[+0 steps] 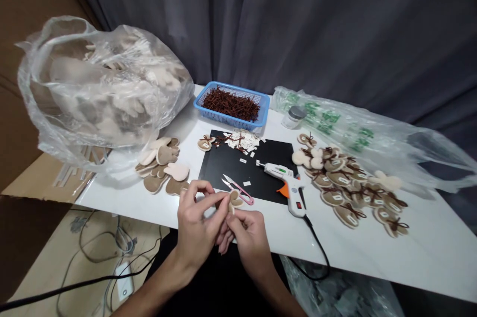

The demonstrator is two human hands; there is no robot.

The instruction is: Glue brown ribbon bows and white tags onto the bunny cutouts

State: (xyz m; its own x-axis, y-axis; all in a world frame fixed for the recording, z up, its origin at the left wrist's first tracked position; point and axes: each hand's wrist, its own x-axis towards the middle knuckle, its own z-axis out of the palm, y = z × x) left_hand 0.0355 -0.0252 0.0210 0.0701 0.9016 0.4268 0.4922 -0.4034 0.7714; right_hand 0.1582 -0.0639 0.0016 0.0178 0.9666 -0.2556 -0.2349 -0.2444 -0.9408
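My left hand (199,220) and my right hand (249,235) meet at the table's front edge, both closed on one small brown bunny-shaped plush piece (234,199). My left thumb and fingers pinch its near part, which they largely hide; the right thumb presses its lower edge. Just beyond it lie pink-handled thread snips (242,193) with their blades apart. A white hot glue gun (286,183) with an orange trigger rests to the right, its nozzle over a black mat (219,170). Small white labels (242,140) are heaped at the mat's far side, with a few loose ones nearer.
Plain bunny pieces (154,185) lie left; many with brown bows and labels (343,178) are piled right. Behind are a blue basket (263,111) of brown bows (231,104), a jar (294,117), a filled plastic bag (112,88) and a flat plastic bag (335,118). The gun's cord (322,252) crosses the edge.
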